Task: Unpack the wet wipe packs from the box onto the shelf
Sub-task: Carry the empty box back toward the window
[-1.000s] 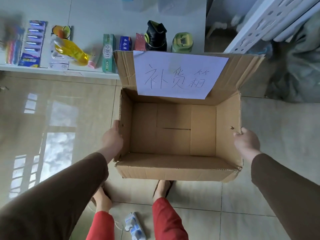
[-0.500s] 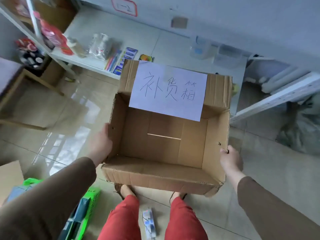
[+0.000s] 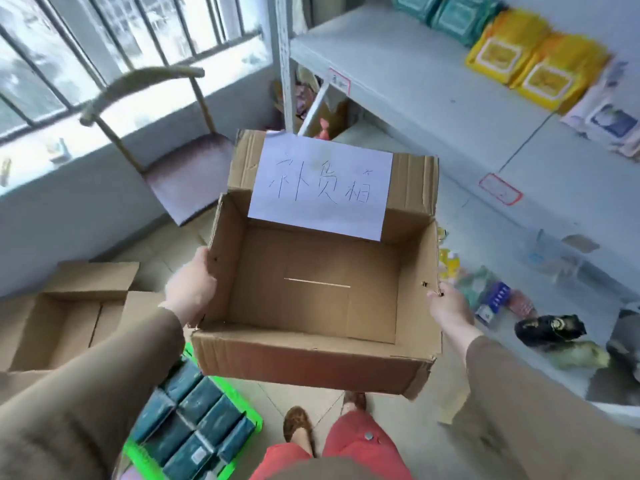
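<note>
Gripped the empty box [image 3: 313, 289] at centre, left hand [image 3: 189, 289] clamped at 9 o'clock, right hand [image 3: 448, 304] at 3. Spotted teal packs [image 3: 450, 13] shelved at 1 o'clock, more crated at 7.

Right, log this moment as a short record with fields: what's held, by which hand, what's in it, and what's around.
held item: cardboard box, open, carried above the floor
box contents: empty, bare bottom showing
box label: paper sheet with handwriting on the far flap
left hand: grips the box's left wall
right hand: grips the box's right wall
floor, lower left: green crate of dark teal packs
floor, far left: second open box
shelf: teal and yellow packs along the back
behind box: chair by the window
</note>
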### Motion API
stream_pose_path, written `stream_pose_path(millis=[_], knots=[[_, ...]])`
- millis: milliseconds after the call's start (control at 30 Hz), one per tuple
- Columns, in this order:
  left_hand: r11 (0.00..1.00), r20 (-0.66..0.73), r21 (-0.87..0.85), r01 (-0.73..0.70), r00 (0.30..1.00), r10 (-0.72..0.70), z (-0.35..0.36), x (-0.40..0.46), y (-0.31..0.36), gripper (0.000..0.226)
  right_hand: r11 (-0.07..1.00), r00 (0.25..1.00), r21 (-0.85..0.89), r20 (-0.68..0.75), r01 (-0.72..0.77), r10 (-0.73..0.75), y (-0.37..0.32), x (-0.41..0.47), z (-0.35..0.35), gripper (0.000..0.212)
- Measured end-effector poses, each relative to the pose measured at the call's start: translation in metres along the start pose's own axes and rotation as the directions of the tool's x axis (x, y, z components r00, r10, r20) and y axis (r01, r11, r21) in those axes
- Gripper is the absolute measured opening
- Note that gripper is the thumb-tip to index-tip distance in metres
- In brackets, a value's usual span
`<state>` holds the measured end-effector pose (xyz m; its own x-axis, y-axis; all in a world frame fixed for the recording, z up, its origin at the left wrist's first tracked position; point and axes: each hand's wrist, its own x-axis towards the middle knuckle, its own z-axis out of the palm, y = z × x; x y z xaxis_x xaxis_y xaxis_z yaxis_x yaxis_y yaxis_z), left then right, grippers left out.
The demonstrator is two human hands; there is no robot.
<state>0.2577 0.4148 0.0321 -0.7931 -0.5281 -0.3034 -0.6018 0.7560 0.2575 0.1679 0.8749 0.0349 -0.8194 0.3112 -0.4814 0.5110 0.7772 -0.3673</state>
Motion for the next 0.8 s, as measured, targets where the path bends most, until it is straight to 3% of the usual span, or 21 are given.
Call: stream_pose_path(millis=[333,600,800], knots=[[0.969,-0.072,-0.138,0.205,0.974,-0.216,-0.069,0.124,-0.084,0.043,0.957,0.965,-0.133,0.094,0.257,-0.246,-0.250,0.079,0.045,0.047],[0.879,-0.059,-0.260,0.400,0.902,-0.428,-0.111,0.234,-0.116,0.027,0.894,0.904,-0.175,0.193,0.414,-0.381,-0.452,0.153,0.084,0.043],[0.800,-0.028,-0.378,0.466,0.858,-0.514,-0.125,0.295,-0.147,0.038,0.856,0.878,-0.219,0.223,0.468,-0.423,-0.592,0.180,0.124,0.044]])
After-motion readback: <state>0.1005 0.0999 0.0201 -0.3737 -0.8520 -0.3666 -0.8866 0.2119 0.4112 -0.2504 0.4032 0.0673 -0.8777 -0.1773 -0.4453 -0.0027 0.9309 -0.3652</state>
